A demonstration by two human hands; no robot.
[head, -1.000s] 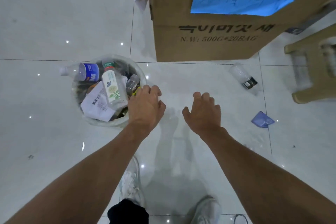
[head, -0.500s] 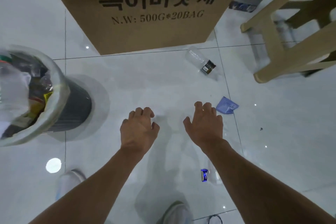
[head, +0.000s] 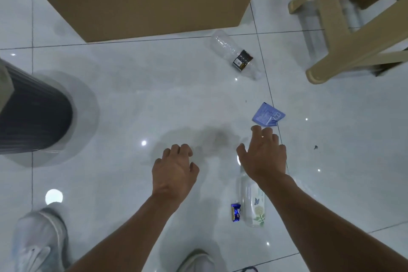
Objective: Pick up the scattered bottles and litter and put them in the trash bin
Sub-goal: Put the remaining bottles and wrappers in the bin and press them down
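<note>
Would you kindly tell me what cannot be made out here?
Head view:
Trash bin: opening and contents cut off by the left edge; blurred.
Flower-label bottle: part hidden under the right hand.
Blue candy wrapper: print too small.
Cardboard box: top cut off above.

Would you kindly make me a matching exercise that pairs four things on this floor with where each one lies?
Things:
1. dark-label bottle
2. blue packet
3. flower-label bottle
4. trash bin

Places:
A. just beyond the fingertips of the right hand
B. near the corner of the cardboard box
C. partly hidden behind the right wrist, beside a candy wrapper
D. at the left edge of the view

Pairs: 1-B, 2-A, 3-C, 4-D.
</note>
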